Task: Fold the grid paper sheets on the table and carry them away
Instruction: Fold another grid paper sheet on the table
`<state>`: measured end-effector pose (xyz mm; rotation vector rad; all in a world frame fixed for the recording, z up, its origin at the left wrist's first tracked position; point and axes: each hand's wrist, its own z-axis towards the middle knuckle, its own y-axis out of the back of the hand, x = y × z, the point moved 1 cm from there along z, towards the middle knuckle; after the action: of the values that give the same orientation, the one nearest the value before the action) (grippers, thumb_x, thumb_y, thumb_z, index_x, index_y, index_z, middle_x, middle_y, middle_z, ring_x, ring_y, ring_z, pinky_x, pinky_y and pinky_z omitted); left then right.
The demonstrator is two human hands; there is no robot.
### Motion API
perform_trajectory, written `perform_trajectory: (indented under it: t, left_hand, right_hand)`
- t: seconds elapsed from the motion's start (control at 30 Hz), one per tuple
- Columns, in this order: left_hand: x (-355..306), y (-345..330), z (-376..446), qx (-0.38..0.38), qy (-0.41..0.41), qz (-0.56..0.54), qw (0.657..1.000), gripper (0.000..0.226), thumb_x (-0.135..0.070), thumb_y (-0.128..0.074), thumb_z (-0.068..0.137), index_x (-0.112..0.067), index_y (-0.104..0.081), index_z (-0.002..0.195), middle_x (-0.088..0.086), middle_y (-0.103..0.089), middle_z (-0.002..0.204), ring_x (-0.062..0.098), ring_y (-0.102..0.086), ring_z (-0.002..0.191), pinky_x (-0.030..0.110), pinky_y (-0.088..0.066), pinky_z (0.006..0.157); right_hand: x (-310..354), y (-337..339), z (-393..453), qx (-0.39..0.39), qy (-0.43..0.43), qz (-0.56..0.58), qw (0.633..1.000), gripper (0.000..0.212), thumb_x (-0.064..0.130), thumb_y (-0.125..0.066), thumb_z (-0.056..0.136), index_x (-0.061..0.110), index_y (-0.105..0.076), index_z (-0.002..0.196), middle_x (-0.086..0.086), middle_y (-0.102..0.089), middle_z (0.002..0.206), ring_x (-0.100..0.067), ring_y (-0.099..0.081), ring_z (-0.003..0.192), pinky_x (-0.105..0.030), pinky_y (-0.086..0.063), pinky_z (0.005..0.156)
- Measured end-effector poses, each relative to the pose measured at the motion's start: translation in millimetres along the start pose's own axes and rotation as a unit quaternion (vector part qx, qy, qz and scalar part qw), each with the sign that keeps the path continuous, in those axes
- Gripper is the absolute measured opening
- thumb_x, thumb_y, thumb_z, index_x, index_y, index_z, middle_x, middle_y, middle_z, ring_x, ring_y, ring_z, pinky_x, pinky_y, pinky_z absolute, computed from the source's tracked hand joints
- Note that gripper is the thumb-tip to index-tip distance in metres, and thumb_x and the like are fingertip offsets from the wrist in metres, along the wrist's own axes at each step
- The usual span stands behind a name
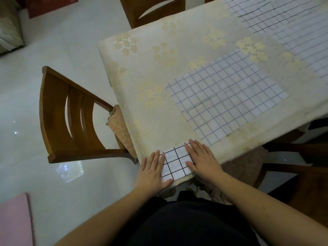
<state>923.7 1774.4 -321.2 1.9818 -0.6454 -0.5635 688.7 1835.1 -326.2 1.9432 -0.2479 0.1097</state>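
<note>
At the near edge of the surface [159,71], both my hands' fingers [158,158] lie spread flat, gripping nothing, pressing the folded grid sheet [176,161].

White paper sheets with dark grid lines [225,98], cream tablecloth with gold flowers [142,68], brown wooden chair [71,118], shiny white floor [44,50]

Three grid paper sheets: one folded sheet [177,161], two flat sheets [225,102] [291,32]; two wooden chairs [74,119] [152,11].
</note>
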Motion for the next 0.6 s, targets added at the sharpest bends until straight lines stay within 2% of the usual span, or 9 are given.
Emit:
perform_trajectory:
  t: [0.03,0.1,0.17,0.23,0.33,0.4,0.47,0.53,0.6]
  left_hand:
    - [-1,6,2,-0.006,0.0,0.0,1.0,0.09,-0.074,-0.017,0.088,-0.018,-0.002,0.157,0.007,0.008,0.163,0.024,0.005,0.151,0.048,-0.003,0.121]
    - [0,20,9,-0.045,-0.009,-0.008,0.999,0.073,-0.061,-0.022,0.092,-0.017,-0.037,0.147,0.01,-0.032,0.156,0.029,-0.03,0.143,0.047,-0.024,0.116]
    - [5,32,21,-0.105,-0.046,-0.001,0.993,0.05,-0.048,-0.033,0.09,-0.017,-0.06,0.119,0.007,-0.059,0.123,0.027,-0.057,0.114,0.043,-0.044,0.094]
    - [12,44,35,-0.139,-0.079,0.007,0.987,0.036,-0.04,-0.04,0.086,-0.017,-0.062,0.104,0.003,-0.062,0.105,0.025,-0.062,0.096,0.04,-0.049,0.078]
    - [21,60,56,-0.146,-0.113,0.025,0.982,0.032,-0.035,-0.058,0.083,-0.015,-0.063,0.107,0.005,-0.064,0.108,0.026,-0.063,0.098,0.04,-0.052,0.076]
    - [23,71,70,-0.138,-0.137,0.038,0.98,0.037,-0.033,-0.064,0.083,-0.012,-0.063,0.114,0.009,-0.065,0.116,0.029,-0.063,0.105,0.042,-0.052,0.081]
    - [22,84,82,-0.128,-0.159,0.047,0.978,0.042,-0.032,-0.059,0.088,-0.009,-0.06,0.123,0.012,-0.06,0.128,0.031,-0.057,0.118,0.044,-0.049,0.091]
    - [20,94,92,-0.107,-0.185,0.073,0.974,0.048,-0.034,-0.049,0.094,-0.008,-0.051,0.135,0.012,-0.047,0.146,0.029,-0.043,0.135,0.044,-0.04,0.104]
    - [19,102,101,-0.092,-0.2,0.098,0.971,0.053,-0.036,-0.04,0.098,-0.008,-0.042,0.143,0.01,-0.033,0.156,0.027,-0.029,0.144,0.042,-0.03,0.112]
  right_hand:
    - [3,5,-1,-0.01,-0.007,0.011,1.0,0.073,0.057,-0.013,0.092,0.021,-0.013,0.156,0.0,-0.003,0.164,-0.017,-0.002,0.151,-0.033,0.004,0.118]
    - [7,16,-5,-0.033,-0.033,0.03,0.998,0.076,0.056,-0.01,0.09,0.017,-0.026,0.153,-0.003,-0.018,0.162,-0.019,-0.013,0.149,-0.034,-0.001,0.117]
    - [10,21,-9,-0.061,-0.064,0.041,0.995,0.073,0.053,-0.015,0.091,0.013,-0.04,0.146,-0.007,-0.03,0.158,-0.023,-0.025,0.146,-0.037,-0.011,0.117]
    - [12,25,-13,-0.081,-0.094,0.059,0.991,0.07,0.052,-0.019,0.091,0.012,-0.048,0.141,-0.008,-0.037,0.154,-0.026,-0.032,0.143,-0.04,-0.02,0.117]
    - [18,35,-20,-0.104,-0.132,0.099,0.981,0.073,0.054,-0.018,0.089,0.013,-0.05,0.14,-0.007,-0.038,0.153,-0.026,-0.033,0.142,-0.041,-0.022,0.116]
    - [23,42,-24,-0.124,-0.151,0.118,0.974,0.075,0.055,-0.016,0.088,0.015,-0.052,0.139,-0.007,-0.04,0.152,-0.026,-0.036,0.14,-0.04,-0.024,0.115]
    - [28,47,-27,-0.127,-0.172,0.134,0.968,0.078,0.058,-0.012,0.086,0.018,-0.049,0.142,-0.005,-0.039,0.153,-0.023,-0.034,0.141,-0.037,-0.022,0.115]
    - [32,49,-27,-0.121,-0.196,0.146,0.962,0.077,0.06,-0.012,0.088,0.019,-0.043,0.146,-0.003,-0.034,0.156,-0.021,-0.03,0.143,-0.034,-0.019,0.116]
    - [35,49,-25,-0.108,-0.22,0.155,0.957,0.063,0.055,-0.024,0.098,0.021,-0.036,0.149,-0.002,-0.027,0.159,-0.019,-0.024,0.145,-0.034,-0.016,0.116]
